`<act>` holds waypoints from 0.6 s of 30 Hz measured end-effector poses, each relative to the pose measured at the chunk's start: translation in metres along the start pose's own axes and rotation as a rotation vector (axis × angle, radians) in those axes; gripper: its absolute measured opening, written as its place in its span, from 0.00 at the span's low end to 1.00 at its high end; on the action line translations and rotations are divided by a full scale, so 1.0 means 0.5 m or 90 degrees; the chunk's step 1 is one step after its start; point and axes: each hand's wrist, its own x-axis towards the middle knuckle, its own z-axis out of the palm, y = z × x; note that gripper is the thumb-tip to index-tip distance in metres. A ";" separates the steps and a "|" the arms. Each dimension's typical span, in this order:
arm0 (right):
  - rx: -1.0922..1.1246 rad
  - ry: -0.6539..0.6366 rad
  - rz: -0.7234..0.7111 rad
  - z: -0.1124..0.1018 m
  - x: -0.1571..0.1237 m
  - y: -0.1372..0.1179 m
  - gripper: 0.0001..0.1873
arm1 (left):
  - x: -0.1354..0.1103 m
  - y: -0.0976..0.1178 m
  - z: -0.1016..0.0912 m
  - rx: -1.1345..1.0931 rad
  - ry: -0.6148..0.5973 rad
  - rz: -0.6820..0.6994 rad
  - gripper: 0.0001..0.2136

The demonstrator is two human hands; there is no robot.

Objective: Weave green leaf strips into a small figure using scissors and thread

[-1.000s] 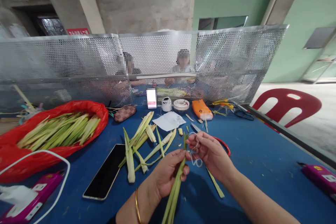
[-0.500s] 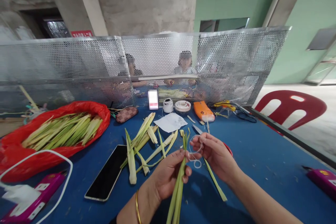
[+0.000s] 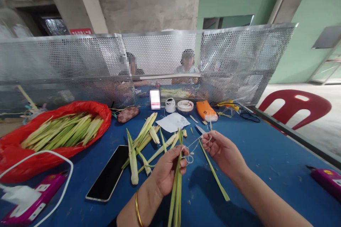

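My left hand (image 3: 170, 168) is closed around a small bundle of green leaf strips (image 3: 176, 195), whose tips stick up above the fingers. A thin white string (image 3: 195, 142) loops at the bundle near my left fingertips and runs across to my right hand (image 3: 222, 152), which pinches it between thumb and fingers. Behind the right hand lie scissors (image 3: 200, 129), partly hidden by it. One loose leaf strip (image 3: 214, 173) rests on the blue table below that hand. More pale green leaf pieces (image 3: 133, 163) lie in a pile to the left of my left hand.
A red plastic bag (image 3: 106, 113) full of leaves is at the left, near a phone (image 3: 108, 175) and a purple power strip (image 3: 39, 198). White paper (image 3: 173, 122), a string spool (image 3: 170, 105), a tape roll (image 3: 185, 106) and an orange packet (image 3: 205, 110) stand before a perforated metal screen (image 3: 165, 55).
My right hand has moved slightly right and up, drawing the string out longer from the bundle. My left hand and the bundle have shifted a little left.
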 end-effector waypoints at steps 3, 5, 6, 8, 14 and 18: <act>0.065 0.032 0.012 -0.008 0.013 -0.017 0.07 | -0.001 0.003 0.002 -0.005 0.009 0.009 0.05; 0.093 0.011 0.021 -0.014 0.019 -0.027 0.06 | -0.002 0.005 0.004 -0.012 0.013 0.010 0.05; 0.099 0.005 0.023 -0.016 0.021 -0.031 0.06 | -0.002 0.006 0.004 -0.018 0.016 0.010 0.05; 0.084 0.029 0.015 -0.018 0.022 -0.037 0.04 | -0.001 0.008 0.003 -0.029 0.020 0.006 0.05; 0.021 0.025 0.031 -0.010 0.016 -0.033 0.03 | 0.000 0.011 -0.001 -0.048 0.000 -0.008 0.05; -0.037 -0.069 0.081 0.000 0.006 -0.012 0.10 | -0.002 0.010 0.001 -0.040 -0.018 -0.020 0.06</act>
